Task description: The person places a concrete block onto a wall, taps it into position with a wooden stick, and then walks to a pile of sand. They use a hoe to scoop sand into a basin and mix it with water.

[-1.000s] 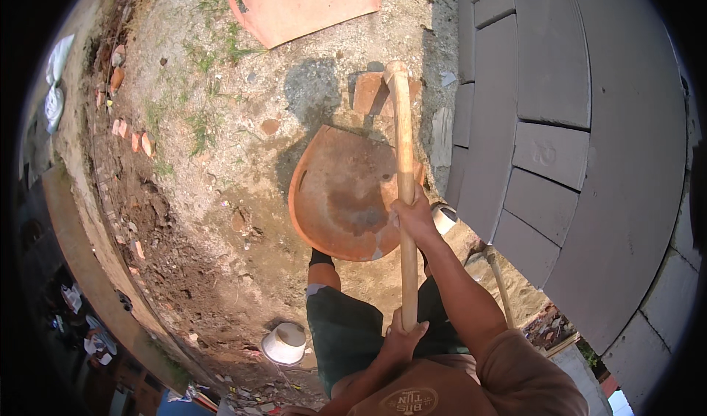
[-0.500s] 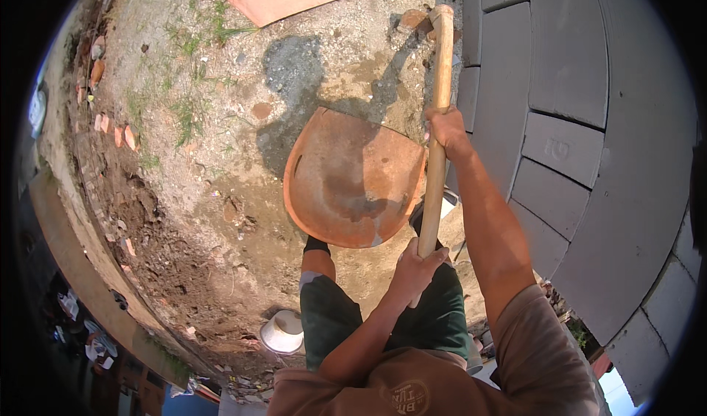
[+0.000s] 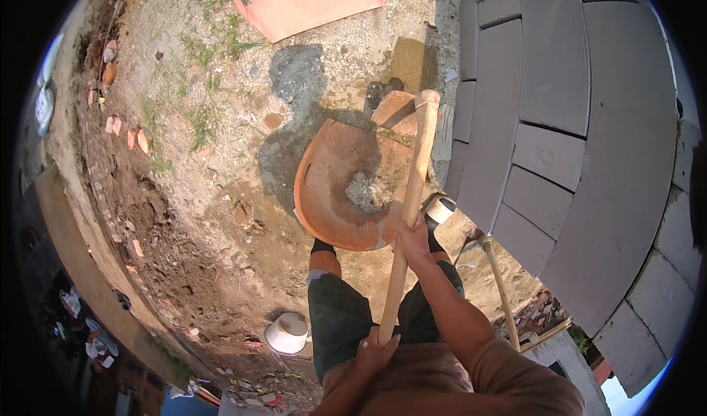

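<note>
My left hand is closed round the near end of a long wooden-handled hoe, close to my waist. Farther up the same handle, my right hand grips it. At the far end a rust-coloured blade sits left of the handle. Below that blade lies a shallow terracotta-coloured tray with a curved rim, in front of my feet. A grey, gravelly patch shows in its middle. The handle passes over the tray's right side and hides part of it.
Grey slabs and blocks line the right side. A second terracotta-coloured sheet lies farther ahead. Beside my left leg stands a white bucket. A wooden pole leans at right; brick pieces lie at left.
The hoe's far end has come back toward me, beside the tray. My right hand has moved nearer and left, my left hand nearer to my waist. The grey patch now shows.
</note>
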Available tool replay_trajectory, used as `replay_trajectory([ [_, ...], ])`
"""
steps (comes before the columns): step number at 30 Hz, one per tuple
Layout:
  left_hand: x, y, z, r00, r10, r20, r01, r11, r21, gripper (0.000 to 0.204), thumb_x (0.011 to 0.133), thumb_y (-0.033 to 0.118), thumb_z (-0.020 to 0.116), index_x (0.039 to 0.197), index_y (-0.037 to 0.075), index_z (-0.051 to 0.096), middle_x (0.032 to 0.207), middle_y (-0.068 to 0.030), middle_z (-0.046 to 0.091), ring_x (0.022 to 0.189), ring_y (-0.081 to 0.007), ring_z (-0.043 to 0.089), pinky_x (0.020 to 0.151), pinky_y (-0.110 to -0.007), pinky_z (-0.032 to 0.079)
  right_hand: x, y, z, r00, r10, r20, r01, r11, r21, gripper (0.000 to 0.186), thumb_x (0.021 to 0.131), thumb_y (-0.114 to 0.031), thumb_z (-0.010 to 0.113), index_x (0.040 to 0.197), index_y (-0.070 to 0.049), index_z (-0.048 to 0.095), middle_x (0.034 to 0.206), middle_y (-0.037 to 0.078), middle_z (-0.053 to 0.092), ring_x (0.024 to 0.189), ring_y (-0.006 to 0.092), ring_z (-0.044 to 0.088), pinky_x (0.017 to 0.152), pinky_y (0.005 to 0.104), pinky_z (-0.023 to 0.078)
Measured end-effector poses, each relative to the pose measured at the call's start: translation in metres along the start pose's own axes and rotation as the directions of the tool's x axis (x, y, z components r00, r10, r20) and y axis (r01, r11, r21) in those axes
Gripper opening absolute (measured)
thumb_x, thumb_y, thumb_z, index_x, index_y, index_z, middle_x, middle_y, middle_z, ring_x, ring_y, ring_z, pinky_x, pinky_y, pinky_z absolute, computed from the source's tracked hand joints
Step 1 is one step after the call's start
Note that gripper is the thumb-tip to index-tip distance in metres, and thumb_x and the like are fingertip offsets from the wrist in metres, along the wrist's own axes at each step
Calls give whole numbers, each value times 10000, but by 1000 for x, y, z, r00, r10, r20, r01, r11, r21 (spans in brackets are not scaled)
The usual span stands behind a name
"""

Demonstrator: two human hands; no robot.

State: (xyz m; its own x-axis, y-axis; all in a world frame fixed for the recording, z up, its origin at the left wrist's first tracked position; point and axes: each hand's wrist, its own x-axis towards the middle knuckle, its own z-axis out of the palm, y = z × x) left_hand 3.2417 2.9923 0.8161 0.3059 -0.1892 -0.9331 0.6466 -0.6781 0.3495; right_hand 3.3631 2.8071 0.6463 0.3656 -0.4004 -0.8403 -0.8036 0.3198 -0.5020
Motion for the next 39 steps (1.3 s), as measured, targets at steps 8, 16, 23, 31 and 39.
replay_trajectory([
  [8, 229, 176, -79, 970, 93, 226, -3, 929, -370, 592, 804, 471, 666, 1060, -37, 504, 782, -122, 586, 728, -204, 579, 664, -345, 469, 191, -235, 51, 939, -338, -70, 318, 925, -207, 297, 805, -153, 586, 1025, -5, 453, 685, 57, 506, 520, 145, 517, 447, 308, 466],
  [16, 163, 141, -16, 996, 81, -27, -83, 853, -516, 358, 818, 320, 707, 894, 22, 522, 627, 6, 479, 472, -53, 432, 412, -234, 372, 178, -171, 43, 987, -162, -17, 144, 919, -367, 330, 792, -156, 608, 1024, 48, 492, 701, 77, 540, 531, 163, 529, 463, 322, 481],
  [23, 74, 109, -8, 991, -102, 91, 134, 862, -490, 339, 836, 322, 679, 867, 41, 493, 616, 10, 469, 462, -61, 435, 416, -229, 377, 88, -122, 34, 1000, 11, -2, -11, 924, -382, 297, 792, -157, 603, 1012, -1, 478, 696, 66, 522, 528, 162, 536, 433, 302, 481],
  [31, -14, 28, 24, 985, -136, 104, 145, 986, -84, 470, 798, 421, 683, 891, -12, 525, 746, -186, 600, 697, -271, 607, 652, -394, 480, -7, -12, -11, 992, 122, 14, -120, 990, -76, 429, 792, -112, 606, 1166, -25, 416, 729, 59, 516, 524, 134, 536, 435, 286, 470],
  [39, 261, 208, -17, 960, 261, 102, -225, 934, -276, 534, 799, 441, 652, 1030, -22, 518, 764, -193, 621, 736, -308, 644, 651, -395, 489, 220, -257, -15, 892, -447, -65, 415, 867, -275, 415, 781, -154, 610, 1114, 21, 433, 759, 93, 554, 537, 166, 568, 490, 315, 487],
])
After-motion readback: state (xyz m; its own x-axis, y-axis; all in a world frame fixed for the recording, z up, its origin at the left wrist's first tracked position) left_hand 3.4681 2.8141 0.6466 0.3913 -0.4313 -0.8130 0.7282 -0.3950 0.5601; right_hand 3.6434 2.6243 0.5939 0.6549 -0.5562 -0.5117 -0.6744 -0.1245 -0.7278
